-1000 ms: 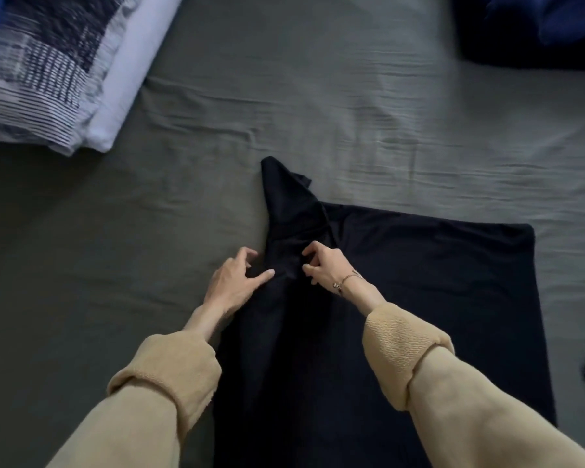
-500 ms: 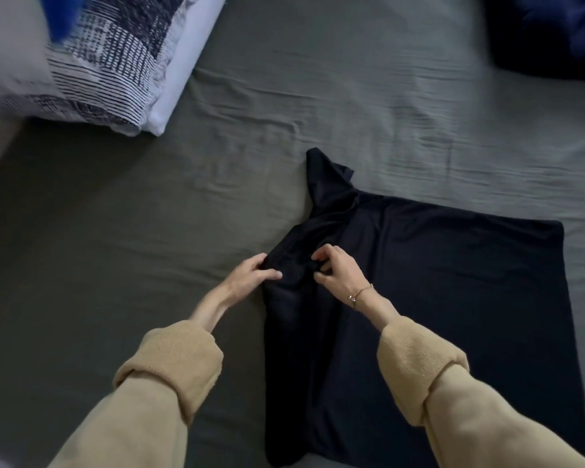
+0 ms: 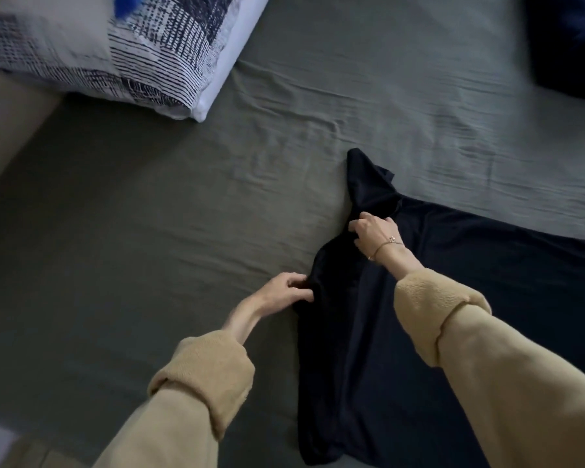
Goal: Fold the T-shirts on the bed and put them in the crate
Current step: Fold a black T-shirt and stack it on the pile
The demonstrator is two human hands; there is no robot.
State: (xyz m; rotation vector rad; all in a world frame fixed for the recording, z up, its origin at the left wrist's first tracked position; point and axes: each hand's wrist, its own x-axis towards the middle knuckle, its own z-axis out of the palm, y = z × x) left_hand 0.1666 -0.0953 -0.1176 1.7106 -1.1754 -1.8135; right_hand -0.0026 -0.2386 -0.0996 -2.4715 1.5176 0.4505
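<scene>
Pillow: a white pillow with a dark blue hatched print (image 3: 142, 52) lies at the far left of the bed, its plain white edge turned to the right.
Bed: a wrinkled grey-green sheet (image 3: 149, 214) covers it from left to right.
Left hand (image 3: 286, 292): fingers and thumb curled, pinching the near left edge of the shirt; a rolled tan fleece sleeve (image 3: 203, 380) covers the forearm.
T-shirt: a black cotton T-shirt (image 3: 368, 349) lies flat on the sheet, right of centre, one sleeve pointing to the far side, the left side bunched between the two hands.
Right hand (image 3: 374, 233): fingers curled, gripping the shirt cloth near the base of that sleeve; a thin bracelet (image 3: 385, 243) circles the wrist.
Far right: a dark blue cloth mass (image 3: 568, 45) sits at the corner, blurred.
</scene>
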